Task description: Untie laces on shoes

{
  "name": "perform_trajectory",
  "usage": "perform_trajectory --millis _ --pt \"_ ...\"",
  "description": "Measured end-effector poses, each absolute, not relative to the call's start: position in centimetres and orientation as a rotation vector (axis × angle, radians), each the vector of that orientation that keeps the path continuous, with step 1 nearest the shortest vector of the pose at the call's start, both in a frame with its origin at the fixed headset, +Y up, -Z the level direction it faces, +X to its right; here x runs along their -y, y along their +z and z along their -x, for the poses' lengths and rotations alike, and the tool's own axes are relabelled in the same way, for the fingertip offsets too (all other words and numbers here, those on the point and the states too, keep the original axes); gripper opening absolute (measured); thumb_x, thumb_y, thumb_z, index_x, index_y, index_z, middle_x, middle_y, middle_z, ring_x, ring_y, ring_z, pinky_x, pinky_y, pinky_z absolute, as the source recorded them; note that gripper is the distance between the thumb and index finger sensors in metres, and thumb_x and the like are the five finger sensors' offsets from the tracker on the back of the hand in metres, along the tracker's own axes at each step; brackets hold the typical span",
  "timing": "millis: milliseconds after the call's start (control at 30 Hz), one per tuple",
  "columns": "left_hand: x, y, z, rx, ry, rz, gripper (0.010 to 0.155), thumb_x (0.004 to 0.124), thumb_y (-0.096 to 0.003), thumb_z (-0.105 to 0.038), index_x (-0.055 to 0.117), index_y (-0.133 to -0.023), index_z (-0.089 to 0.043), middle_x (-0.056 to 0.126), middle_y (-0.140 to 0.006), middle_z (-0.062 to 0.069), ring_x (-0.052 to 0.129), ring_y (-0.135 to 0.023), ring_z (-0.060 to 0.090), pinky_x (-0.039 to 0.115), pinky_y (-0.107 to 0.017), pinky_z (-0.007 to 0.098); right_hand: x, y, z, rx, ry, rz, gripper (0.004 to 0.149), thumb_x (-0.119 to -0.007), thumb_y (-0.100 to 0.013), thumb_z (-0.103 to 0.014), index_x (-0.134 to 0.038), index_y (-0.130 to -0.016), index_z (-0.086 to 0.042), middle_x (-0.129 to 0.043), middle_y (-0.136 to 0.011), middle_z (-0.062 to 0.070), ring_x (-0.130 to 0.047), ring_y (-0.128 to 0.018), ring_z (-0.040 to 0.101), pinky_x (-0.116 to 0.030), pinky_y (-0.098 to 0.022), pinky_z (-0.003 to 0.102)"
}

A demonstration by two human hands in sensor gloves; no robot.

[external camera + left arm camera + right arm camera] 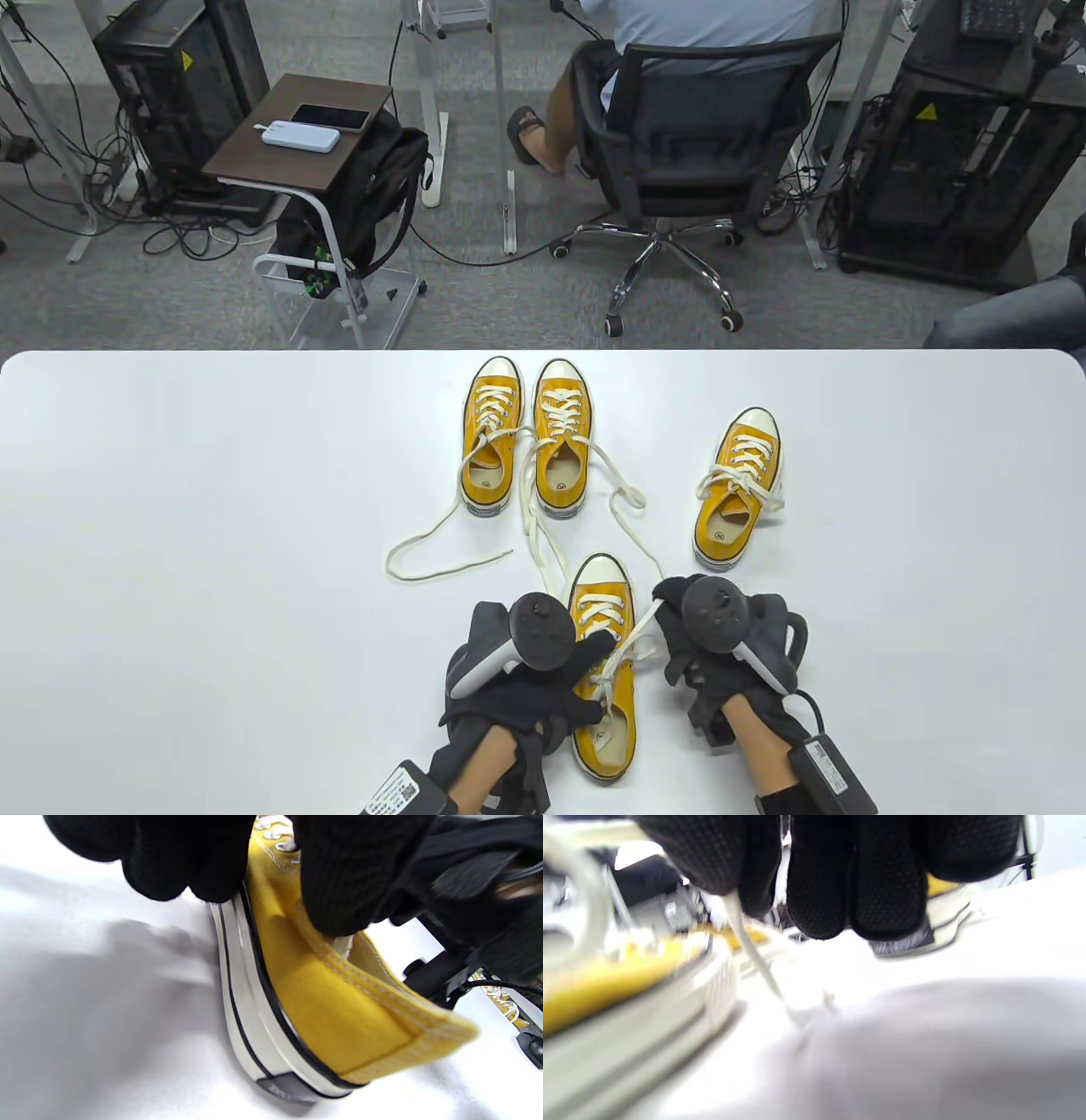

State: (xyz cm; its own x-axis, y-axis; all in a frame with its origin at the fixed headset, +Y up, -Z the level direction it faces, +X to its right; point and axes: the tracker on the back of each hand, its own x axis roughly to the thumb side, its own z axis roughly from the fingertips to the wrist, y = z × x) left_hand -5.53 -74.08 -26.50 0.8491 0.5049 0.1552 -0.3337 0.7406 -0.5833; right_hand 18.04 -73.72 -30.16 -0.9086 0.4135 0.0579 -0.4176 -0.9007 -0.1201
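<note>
Nearest the table (170, 509) front edge: yellow shoe (604, 679), toe pointing away. Left hand (509, 679) grips its left side, thumb over the collar, fingers on the sole edge. Right hand (721, 645), just right of that shoe, pinches its white lace (632, 637), pulled taut. Beyond and right of that shoe: one shoe (736, 488), bow tied. Farthest back: pair (526, 437), laces loose on table.

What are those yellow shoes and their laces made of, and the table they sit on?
The nearest shoe looks like matte yellow canvas: woven surface, pale stitching along the collar. Its sole seems smooth off-white rubber with a black stripe. The lace looks like flat cream fabric, probably cotton. The table is smooth, white, faintly glossy, perhaps laminate.
</note>
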Motion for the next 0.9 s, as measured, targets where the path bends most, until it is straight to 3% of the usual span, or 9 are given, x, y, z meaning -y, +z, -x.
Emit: perform_trajectory --millis 433,700,900 --pt "73.9 -26.4 5.3 0.299 0.437 0.576 0.078 0.086 -0.0449 -0.049 0.046 -0.112 -0.047 0.074 -0.102 0.016 0.08 -0.086 0.045 0.074 -0.057 0.055 68.1 -27.2 -26.6 0.571 2.324 0.258 0.035 -0.073 -0.047 -0.036 -0.079 -0.081 -0.03 -0.089 -0.083 0.018 -0.094 -0.058 0.039 -0.074 -0.047 0.057" --pt "73.9 -26.4 5.2 0.298 0.436 0.569 0.077 0.085 -0.0451 -0.049 0.046 -0.112 -0.047 0.075 -0.101 0.016 0.081 -0.085 0.045 0.074 -0.056 0.054 68.0 -24.8 -33.7 0.776 1.928 0.581 0.035 -0.07 -0.049 -0.036 -0.074 -0.083 -0.029 -0.086 -0.085 0.018 -0.095 -0.059 0.037 -0.075 -0.046 0.056" --pt "74.0 -26.4 5.2 0.299 0.445 0.573 0.076 0.085 -0.0453 -0.048 0.047 -0.111 -0.047 0.075 -0.101 0.016 0.081 -0.085 0.045 0.075 -0.056 0.054 68.3 -23.7 -35.7 0.837 1.82 0.679 0.036 -0.068 -0.05 -0.037 -0.071 -0.085 -0.03 -0.083 -0.087 0.018 -0.094 -0.06 0.036 -0.076 -0.046 0.055"
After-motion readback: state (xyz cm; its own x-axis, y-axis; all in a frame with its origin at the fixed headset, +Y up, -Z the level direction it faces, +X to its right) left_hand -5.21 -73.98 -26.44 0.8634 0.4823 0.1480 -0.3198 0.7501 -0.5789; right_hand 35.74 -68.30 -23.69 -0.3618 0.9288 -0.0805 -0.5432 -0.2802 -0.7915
